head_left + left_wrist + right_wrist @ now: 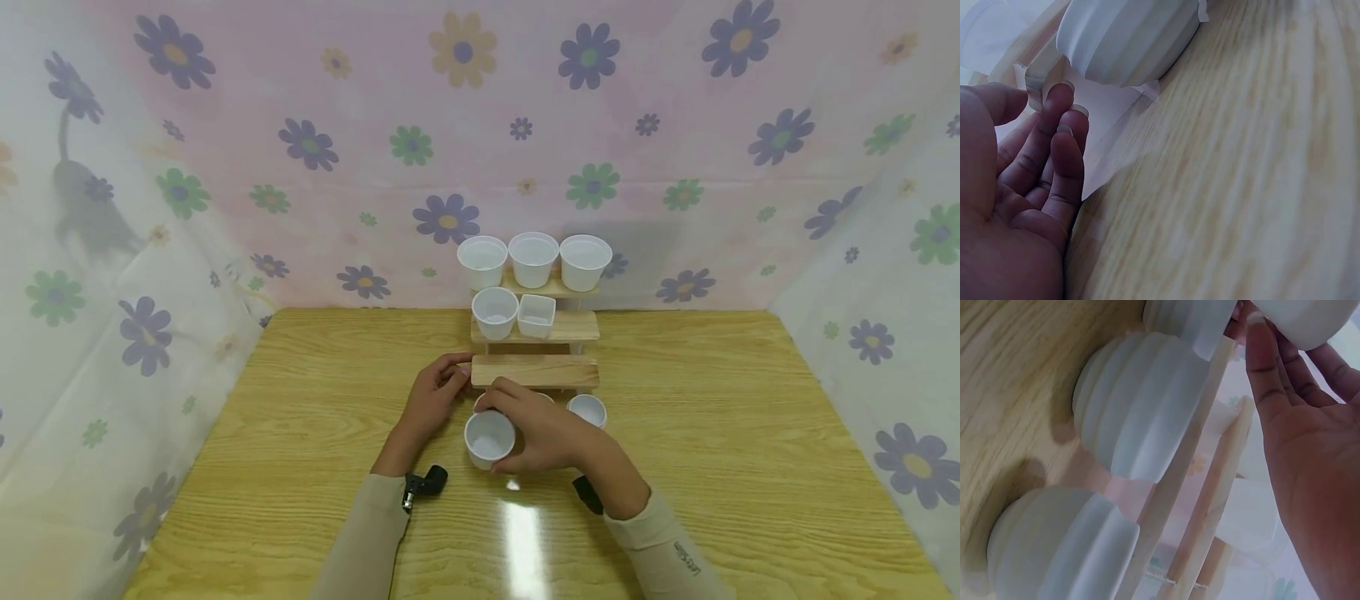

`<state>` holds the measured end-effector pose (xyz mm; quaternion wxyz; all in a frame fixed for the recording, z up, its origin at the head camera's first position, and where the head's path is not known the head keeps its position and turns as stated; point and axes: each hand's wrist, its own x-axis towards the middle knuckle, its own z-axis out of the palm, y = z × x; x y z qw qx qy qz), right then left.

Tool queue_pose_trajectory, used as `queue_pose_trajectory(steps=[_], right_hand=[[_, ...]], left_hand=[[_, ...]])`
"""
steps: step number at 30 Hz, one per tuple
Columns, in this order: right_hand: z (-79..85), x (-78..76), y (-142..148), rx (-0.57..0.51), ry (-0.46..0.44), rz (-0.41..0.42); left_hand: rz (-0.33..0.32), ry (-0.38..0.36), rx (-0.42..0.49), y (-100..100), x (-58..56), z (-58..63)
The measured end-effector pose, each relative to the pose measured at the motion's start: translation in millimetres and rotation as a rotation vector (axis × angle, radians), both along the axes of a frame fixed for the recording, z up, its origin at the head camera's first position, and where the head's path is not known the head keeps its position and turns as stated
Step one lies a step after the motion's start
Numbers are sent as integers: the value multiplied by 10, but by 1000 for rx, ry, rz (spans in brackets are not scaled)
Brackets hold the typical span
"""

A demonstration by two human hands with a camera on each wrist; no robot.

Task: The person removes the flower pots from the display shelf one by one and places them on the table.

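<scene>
In the head view my right hand [536, 429] grips a small white plastic pot [490, 437] by its side, in front of a tiered wooden stand [535, 371]. The right wrist view shows the fingertips against this pot [1310, 319], whose upper part is out of frame. At the left end of the stand's lowest shelf, my left hand [437, 392] pinches the wood between thumb and fingers. Its fingers [1063, 150] are curled at the shelf end [1041, 75] in the left wrist view. A ribbed white pot [1129, 40] sits just beyond them.
Several ribbed white pots stand on the table before the stand, one at the right [587, 411], another mid-row [1141, 406]. Smooth round pots [534, 260] line the top shelf. A round pot [495, 313] and a square pot [537, 316] occupy the middle shelf. Flowered cloth [360, 167] hangs behind.
</scene>
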<state>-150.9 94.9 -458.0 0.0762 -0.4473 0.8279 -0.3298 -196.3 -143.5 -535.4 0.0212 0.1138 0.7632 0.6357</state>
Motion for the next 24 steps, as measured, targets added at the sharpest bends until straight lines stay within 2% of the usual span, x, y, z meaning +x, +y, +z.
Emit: queue_pose_trajectory(steps=[5,14,24], right_hand=[[-42,11,-46,20,43,5],[-52,34,-75,31,174,19],[-65,44,-88,59,189,23]], left_hand=[[-8,12,-3,-9,-9,-17],[-3,9,5,-9,-14,-23],[-7,-1,25,-9,-10,-31]])
